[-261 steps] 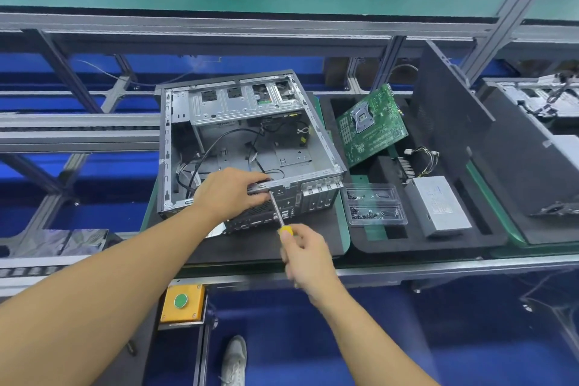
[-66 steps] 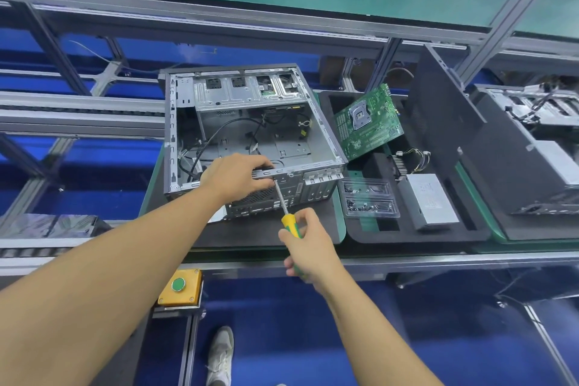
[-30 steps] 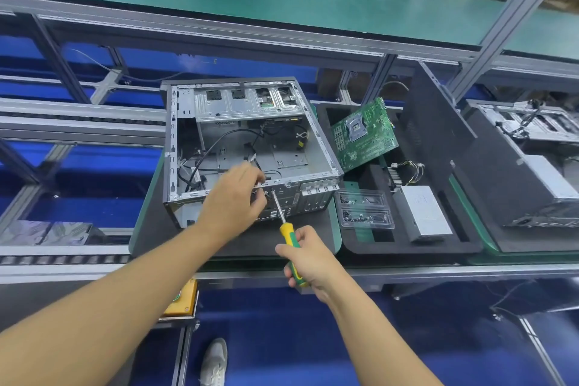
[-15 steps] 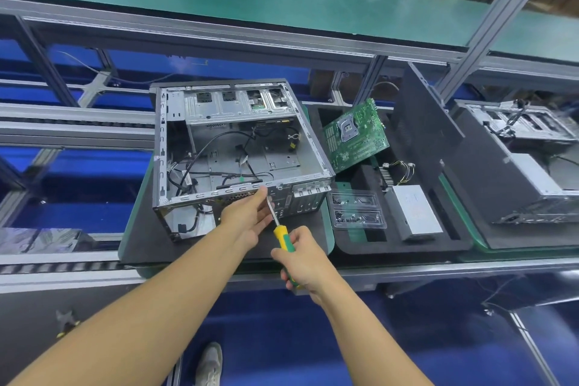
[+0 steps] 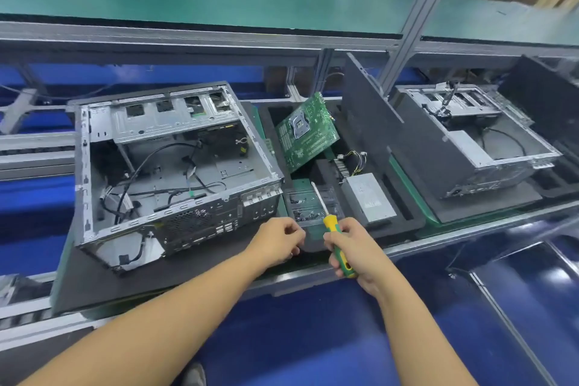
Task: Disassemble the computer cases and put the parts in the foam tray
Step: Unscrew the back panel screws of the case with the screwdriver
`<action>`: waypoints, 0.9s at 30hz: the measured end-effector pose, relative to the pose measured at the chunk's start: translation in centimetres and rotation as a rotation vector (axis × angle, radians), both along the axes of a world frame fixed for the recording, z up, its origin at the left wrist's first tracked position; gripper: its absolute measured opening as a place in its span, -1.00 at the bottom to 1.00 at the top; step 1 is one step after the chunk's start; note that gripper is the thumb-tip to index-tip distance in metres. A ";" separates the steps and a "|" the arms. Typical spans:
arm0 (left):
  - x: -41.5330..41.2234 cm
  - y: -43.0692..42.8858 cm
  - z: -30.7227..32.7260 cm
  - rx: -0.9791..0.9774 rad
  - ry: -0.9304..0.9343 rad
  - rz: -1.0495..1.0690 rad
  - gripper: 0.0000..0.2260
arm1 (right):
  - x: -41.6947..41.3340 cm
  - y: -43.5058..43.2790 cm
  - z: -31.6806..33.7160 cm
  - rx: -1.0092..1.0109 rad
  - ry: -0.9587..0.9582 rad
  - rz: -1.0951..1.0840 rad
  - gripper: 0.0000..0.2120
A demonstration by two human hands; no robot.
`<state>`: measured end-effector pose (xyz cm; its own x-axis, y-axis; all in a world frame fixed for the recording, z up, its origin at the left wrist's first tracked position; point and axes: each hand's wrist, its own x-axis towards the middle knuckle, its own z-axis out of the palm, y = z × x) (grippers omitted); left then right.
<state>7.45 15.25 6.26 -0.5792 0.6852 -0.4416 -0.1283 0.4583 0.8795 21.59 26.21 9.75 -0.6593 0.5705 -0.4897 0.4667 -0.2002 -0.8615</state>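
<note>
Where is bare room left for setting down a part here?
Bare: the dark mat between the case and the near edge, and the narrow slot in the foam tray right of the power supply. Crowded: tray middle, with motherboard, cables, screw box.

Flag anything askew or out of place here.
The motherboard leans tilted in the foam tray, one edge raised instead of lying flat. The case sits skewed on its mat. Nothing looks spilled or broken.

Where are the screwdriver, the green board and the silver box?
screwdriver [image 5: 329,224]: head view, yellow handle end.
green board [image 5: 313,138]: head view, board's middle.
silver box [image 5: 368,197]: head view, top face.
</note>
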 end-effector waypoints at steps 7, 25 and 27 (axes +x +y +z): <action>-2.8 10.1 -0.8 -0.213 0.668 -0.273 -0.91 | 2.5 3.3 -0.4 -0.009 0.017 -0.284 -0.79; -6.3 8.7 5.7 0.211 0.843 -0.287 -0.76 | 0.7 1.3 -0.3 -0.229 0.301 -0.319 -0.93; -8.3 5.5 7.7 0.198 0.882 -0.313 -0.75 | -0.6 -0.4 -0.1 -0.273 0.362 -0.246 -0.90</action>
